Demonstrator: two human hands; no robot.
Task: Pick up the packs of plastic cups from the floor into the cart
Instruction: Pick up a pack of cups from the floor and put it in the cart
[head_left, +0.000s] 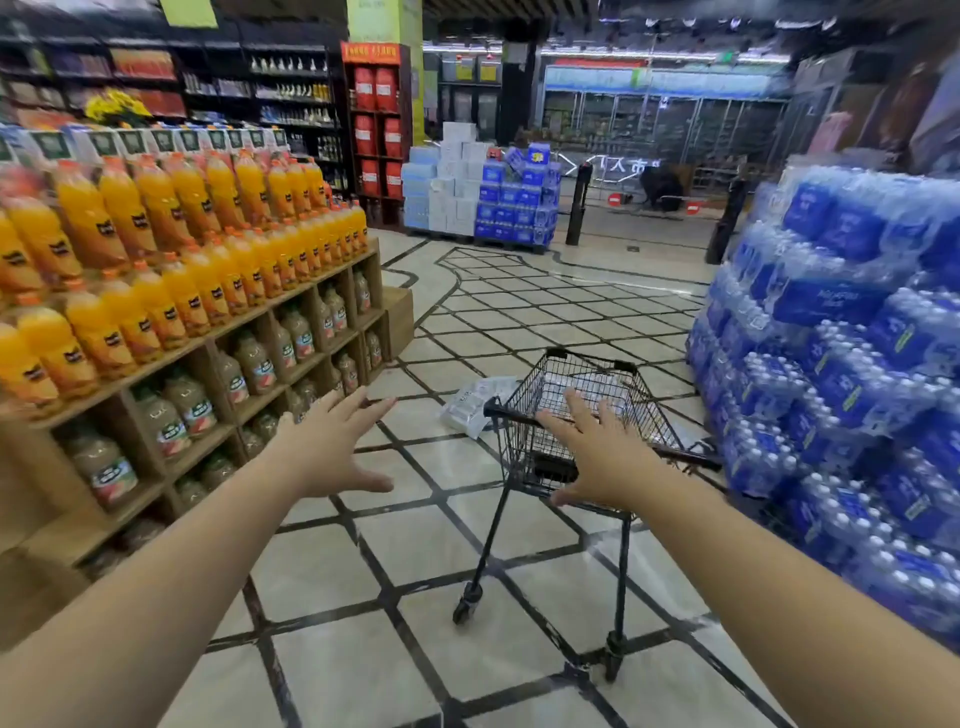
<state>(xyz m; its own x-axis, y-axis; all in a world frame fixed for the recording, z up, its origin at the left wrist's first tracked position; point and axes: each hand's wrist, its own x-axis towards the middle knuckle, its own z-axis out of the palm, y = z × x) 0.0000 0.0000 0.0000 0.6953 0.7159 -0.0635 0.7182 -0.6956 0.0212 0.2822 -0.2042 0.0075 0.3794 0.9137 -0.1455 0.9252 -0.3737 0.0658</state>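
Note:
A small black wire cart (644, 410) stands on the tiled floor ahead of me, tilted a little to the right. Clear packs of plastic cups (475, 402) lie on the floor just left of the cart's basket. More clear packs (587, 389) show through the wire inside the basket. My left hand (332, 441) is stretched forward with fingers spread, holding nothing, left of the cart. My right hand (592, 457) hovers open over the cart's handle bar (519, 413), fingers apart; whether it touches the bar I cannot tell.
A wooden shelf unit (291, 312) with orange juice bottles runs along my left. Stacked blue water-bottle packs (852, 374) rise close on the right. Further stacks of boxes (483, 192) and black barrier posts (579, 205) stand at the far end of the aisle.

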